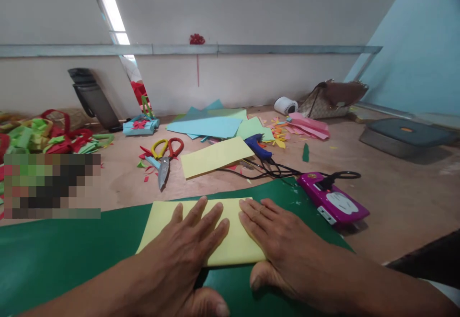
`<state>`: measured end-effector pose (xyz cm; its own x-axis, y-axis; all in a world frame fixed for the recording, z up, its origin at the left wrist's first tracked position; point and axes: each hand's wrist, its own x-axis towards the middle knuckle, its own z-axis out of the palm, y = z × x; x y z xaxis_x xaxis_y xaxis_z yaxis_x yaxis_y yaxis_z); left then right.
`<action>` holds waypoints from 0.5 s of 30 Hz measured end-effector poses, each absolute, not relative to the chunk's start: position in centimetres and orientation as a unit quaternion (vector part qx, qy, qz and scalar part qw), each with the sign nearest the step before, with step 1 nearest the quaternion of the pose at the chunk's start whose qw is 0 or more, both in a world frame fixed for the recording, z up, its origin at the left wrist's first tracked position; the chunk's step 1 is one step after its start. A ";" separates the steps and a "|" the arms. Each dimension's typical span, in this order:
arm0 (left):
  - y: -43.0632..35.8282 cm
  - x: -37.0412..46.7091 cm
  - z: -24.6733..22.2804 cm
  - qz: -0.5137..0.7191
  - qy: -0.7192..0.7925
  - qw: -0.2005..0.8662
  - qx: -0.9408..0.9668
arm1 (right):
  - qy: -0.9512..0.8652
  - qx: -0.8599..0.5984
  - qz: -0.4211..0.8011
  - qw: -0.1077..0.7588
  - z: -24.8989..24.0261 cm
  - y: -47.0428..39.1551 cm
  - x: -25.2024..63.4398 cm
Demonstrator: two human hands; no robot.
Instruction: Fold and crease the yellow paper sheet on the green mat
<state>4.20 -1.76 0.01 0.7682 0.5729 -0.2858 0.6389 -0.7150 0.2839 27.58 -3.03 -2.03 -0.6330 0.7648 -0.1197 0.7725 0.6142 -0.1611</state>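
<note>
Head view: the yellow paper lies flat on a green mat, its long axis running left to right. The left hand, fingers spread, and the right hand, fingers closer together, rest palm-down on it. A brown tabletop meets a pale panel. Mat extends leftward; scissors lie beyond its far edge, a magenta power strip rightward.

no lettering can be read, the small round label on the purple power strip seeming too blurred.
</note>
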 end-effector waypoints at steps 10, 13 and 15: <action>-1.7 3.5 -0.4 -0.058 0.329 0.197 0.922 | 0.939 0.339 -0.046 -0.038 -3.0 -4.1 26.1; -1.4 2.3 -0.4 -0.060 0.305 0.222 0.924 | 0.937 0.345 -0.034 -0.044 -3.2 -4.3 26.2; -1.2 1.4 -0.6 -0.051 0.298 0.228 0.926 | 0.937 0.344 -0.043 -0.045 -3.3 -4.4 26.2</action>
<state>1.36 -1.25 -0.64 0.8178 0.5277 -0.2296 0.5739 -0.7187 0.3925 26.23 -4.36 -3.27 -0.7588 0.6491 0.0539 0.6414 0.7590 -0.1119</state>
